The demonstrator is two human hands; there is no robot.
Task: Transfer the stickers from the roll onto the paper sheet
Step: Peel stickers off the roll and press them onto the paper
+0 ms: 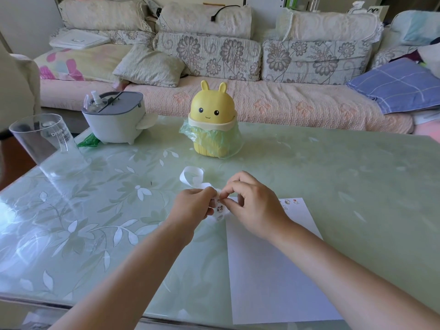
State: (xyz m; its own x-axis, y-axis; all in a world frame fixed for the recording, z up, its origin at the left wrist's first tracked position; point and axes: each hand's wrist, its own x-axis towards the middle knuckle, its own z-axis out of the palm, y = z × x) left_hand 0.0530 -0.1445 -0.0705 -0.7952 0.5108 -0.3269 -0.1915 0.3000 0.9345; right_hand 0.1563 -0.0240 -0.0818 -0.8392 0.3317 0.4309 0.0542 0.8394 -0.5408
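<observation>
A white sticker roll strip (220,207) with small printed stickers is held between my two hands above the table. My left hand (192,207) grips the strip, and its used white backing (191,176) curls away in a loop behind. My right hand (252,206) pinches at a sticker on the strip with thumb and forefinger. The white paper sheet (273,270) lies flat on the table under my right forearm. A few small stickers (289,203) sit along its far edge.
A yellow rabbit-shaped bin (213,120) with a green bag stands behind my hands. At the far left stand a grey tissue box (114,117) and a clear plastic cup (45,144). The glass table (357,186) ends before a sofa (238,67).
</observation>
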